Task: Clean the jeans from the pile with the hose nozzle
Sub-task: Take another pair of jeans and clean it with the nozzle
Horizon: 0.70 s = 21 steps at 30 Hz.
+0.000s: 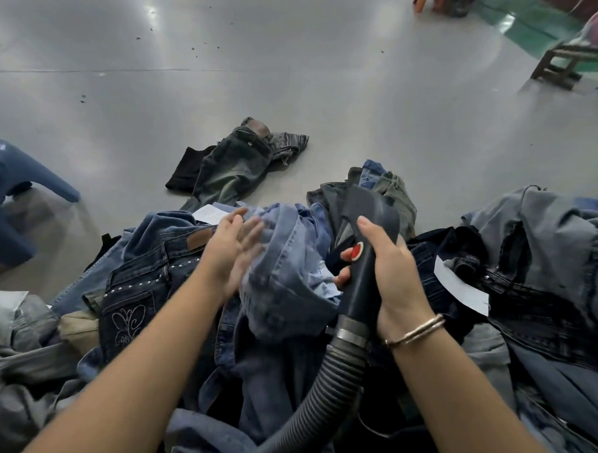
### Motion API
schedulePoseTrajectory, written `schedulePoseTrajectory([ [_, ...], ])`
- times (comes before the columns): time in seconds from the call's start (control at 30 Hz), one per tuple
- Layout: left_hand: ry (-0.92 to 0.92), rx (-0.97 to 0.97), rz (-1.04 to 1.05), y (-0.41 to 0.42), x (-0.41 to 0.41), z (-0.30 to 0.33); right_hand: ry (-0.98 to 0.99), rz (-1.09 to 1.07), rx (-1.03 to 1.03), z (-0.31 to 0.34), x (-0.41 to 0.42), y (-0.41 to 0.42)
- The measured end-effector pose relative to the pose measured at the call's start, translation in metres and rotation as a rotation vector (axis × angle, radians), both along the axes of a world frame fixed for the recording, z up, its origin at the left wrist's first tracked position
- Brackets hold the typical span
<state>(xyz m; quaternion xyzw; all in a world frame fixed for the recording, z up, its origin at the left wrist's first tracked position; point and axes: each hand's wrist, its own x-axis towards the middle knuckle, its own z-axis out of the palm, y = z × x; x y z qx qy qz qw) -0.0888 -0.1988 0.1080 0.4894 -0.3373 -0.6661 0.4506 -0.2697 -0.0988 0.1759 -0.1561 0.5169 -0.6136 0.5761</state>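
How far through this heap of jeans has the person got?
Looks early. Possibly done: one dark pair of jeans lies apart on the floor. In hand: the right hand grips the hose nozzle beside a light blue pair, which the open left hand touches. Left: the large pile all around.

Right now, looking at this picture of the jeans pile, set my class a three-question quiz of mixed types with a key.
1. True or false: the right hand grips the hose nozzle.
2. What colour is the nozzle's button?
3. The left hand is: A) gripping the ribbed hose; B) open beside the light blue jeans; C) on the blue stool.

Key: 1 true; 2 red; 3 B.
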Motion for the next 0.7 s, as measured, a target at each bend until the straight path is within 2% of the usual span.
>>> schedulePoseTrajectory([
  [0.1, -0.692, -0.247, -0.169, -0.004, 0.017, -0.029, 0.042, 0.014, -0.045, 0.004, -0.009, 0.014],
  [0.17, -0.955, -0.46, -0.421, 0.015, 0.027, -0.058, 0.051, 0.047, -0.041, 0.004, -0.013, 0.024],
  [0.2, -1.063, -0.5, -0.546, 0.027, 0.031, -0.071, 0.066, 0.067, -0.033, 0.003, -0.014, 0.028],
  [0.23, -1.187, -0.543, -0.599, 0.036, 0.035, -0.081, 0.098, 0.088, -0.02, 0.001, -0.014, 0.032],
  [0.3, -1.41, -0.687, -0.542, 0.039, 0.039, -0.094, 0.182, 0.131, 0.016, -0.006, -0.015, 0.04],
  [0.43, -1.48, -0.782, -0.577, 0.016, 0.011, -0.084, 0.243, 0.169, 0.075, -0.022, -0.018, 0.054],
  [0.5, -1.353, -0.765, -0.506, 0.002, -0.01, -0.07, 0.231, 0.176, 0.074, -0.021, -0.023, 0.055],
  [0.57, -1.135, -0.653, -0.439, -0.016, -0.025, -0.045, 0.189, 0.191, 0.028, -0.016, -0.029, 0.053],
  [0.6, -1.109, -0.622, -0.426, -0.024, -0.028, -0.035, 0.159, 0.206, 0.001, -0.013, -0.032, 0.051],
  [0.7, -1.217, -0.643, -0.628, -0.032, -0.028, -0.021, 0.046, 0.279, -0.056, -0.007, -0.034, 0.046],
])
